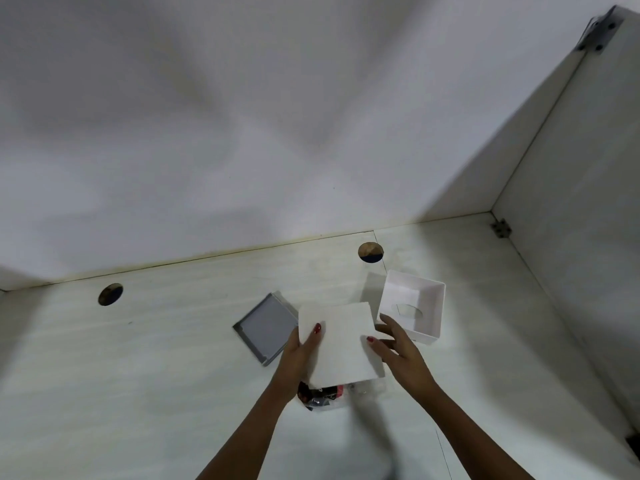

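Observation:
A flat white square card or box panel (341,341) is held above the desk between both hands. My left hand (300,353) grips its left edge, thumb on top. My right hand (398,344) touches its right edge, thumb on the face and the other fingers spread and fairly straight beside it. To the right stands an open white box (412,308) with a cut-out insert inside. Left of the card lies a grey square lid (265,327), inner side up. Under the card's near edge, a clear bag with dark and red items (322,394) shows partly.
The white desk (138,375) has two round cable holes (110,294) (370,252) near the back wall. A white side panel (571,202) with metal brackets closes off the right side.

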The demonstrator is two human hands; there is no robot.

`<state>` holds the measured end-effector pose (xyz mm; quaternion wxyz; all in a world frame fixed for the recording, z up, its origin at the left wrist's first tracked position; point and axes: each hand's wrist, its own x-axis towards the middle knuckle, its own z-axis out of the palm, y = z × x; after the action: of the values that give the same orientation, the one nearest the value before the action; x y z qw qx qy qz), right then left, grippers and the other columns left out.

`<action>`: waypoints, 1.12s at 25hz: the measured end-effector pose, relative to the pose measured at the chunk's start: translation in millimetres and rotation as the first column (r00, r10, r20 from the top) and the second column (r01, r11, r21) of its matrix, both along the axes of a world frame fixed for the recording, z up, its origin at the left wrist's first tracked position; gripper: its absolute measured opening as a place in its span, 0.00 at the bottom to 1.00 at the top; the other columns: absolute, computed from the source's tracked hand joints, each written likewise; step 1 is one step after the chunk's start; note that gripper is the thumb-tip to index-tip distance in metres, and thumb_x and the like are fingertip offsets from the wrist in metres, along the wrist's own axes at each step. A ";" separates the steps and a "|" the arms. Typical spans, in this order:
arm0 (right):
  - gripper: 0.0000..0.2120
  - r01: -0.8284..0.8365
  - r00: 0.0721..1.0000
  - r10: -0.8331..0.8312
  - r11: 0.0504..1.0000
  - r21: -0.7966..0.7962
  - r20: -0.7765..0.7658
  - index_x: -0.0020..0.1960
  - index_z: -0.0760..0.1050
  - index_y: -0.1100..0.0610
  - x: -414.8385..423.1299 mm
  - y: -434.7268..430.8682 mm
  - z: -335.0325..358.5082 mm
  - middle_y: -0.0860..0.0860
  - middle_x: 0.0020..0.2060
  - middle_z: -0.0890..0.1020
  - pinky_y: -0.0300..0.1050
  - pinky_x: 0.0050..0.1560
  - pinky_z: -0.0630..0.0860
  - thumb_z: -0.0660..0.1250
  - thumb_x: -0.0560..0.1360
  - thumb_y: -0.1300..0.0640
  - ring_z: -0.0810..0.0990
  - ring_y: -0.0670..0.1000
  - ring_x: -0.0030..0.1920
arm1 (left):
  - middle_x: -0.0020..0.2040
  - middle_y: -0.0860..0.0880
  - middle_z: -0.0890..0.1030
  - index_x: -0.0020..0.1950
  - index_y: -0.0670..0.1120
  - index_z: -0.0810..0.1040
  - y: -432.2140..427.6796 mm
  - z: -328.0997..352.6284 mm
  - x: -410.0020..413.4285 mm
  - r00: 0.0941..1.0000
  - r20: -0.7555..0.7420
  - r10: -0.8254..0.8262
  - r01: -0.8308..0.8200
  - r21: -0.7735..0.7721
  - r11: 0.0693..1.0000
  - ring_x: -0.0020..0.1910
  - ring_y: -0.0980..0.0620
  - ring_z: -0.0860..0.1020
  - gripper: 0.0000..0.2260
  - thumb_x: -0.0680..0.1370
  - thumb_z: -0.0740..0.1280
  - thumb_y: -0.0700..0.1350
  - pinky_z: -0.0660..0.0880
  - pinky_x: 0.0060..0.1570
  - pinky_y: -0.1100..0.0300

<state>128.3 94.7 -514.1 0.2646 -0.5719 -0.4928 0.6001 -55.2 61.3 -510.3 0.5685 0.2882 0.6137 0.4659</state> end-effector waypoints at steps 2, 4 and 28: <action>0.23 0.010 0.992 -0.020 0.997 -0.080 -0.124 0.69 0.60 0.49 5.4 5.0 17.0 0.51 0.58 0.76 0.37 0.45 0.75 0.61 0.76 0.54 0.77 0.47 0.51 | 0.53 0.53 0.82 0.61 0.49 0.73 10.8 9.7 5.0 0.999 -0.004 -0.039 0.039 0.050 0.998 0.49 0.59 0.82 0.13 0.78 0.59 0.49 0.78 0.41 0.67; 0.15 0.051 0.989 -0.060 0.996 -0.066 -0.134 0.62 0.65 0.48 17.0 13.3 32.2 0.50 0.49 0.79 0.30 0.36 0.75 0.60 0.77 0.55 0.77 0.44 0.46 | 0.51 0.53 0.82 0.60 0.48 0.73 27.7 19.4 21.6 0.996 -0.016 -0.093 0.093 0.044 0.995 0.49 0.55 0.82 0.13 0.78 0.59 0.51 0.79 0.42 0.65; 0.10 0.439 0.806 -0.483 0.876 0.201 0.343 0.50 0.76 0.67 62.3 88.1 -36.5 0.63 0.43 0.82 0.48 0.44 0.72 0.64 0.74 0.60 0.79 0.62 0.45 | 0.57 0.47 0.75 0.61 0.44 0.76 132.9 -32.3 95.3 0.744 -0.596 -0.302 0.268 -0.148 0.952 0.51 0.49 0.75 0.19 0.71 0.71 0.45 0.72 0.49 0.66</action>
<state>190.6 182.8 -550.7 0.3325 -0.7645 -0.4138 0.3658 40.1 194.2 -542.6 0.4108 0.4983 0.7252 0.2387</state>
